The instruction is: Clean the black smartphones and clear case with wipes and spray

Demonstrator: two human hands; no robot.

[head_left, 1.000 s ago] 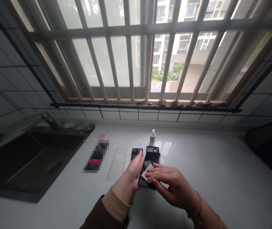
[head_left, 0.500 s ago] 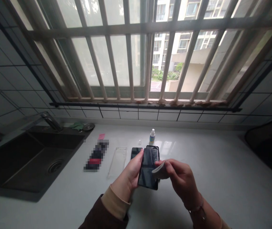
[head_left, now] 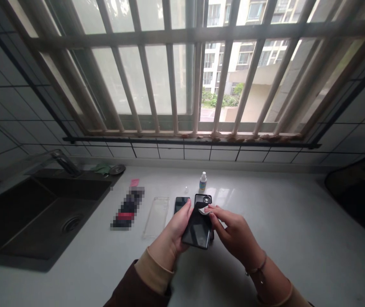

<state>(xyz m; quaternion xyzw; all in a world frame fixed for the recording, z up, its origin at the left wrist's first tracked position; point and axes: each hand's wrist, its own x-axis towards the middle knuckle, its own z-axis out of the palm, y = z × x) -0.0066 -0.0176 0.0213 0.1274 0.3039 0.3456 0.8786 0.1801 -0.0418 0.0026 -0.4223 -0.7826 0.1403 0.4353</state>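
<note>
Touching the phone (head_left: 197, 232) near its upper end, the pale cloth (head_left: 203, 210) sits just below the frame's centre; half a second ago it was lifted by the phone's right edge, so wiping contact seems restored. The right hand (head_left: 235, 228) holds its fingers close together over the cloth, though how firmly they pinch is hard to tell. The left hand (head_left: 176, 228) clasps the phone's left edge, fingers mostly hidden beneath.

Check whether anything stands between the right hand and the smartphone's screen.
Only the white cloth, held in the right hand over the far end of the smartphone. Nothing else visible is in the way; the left hand grips the smartphone's left side.
</note>
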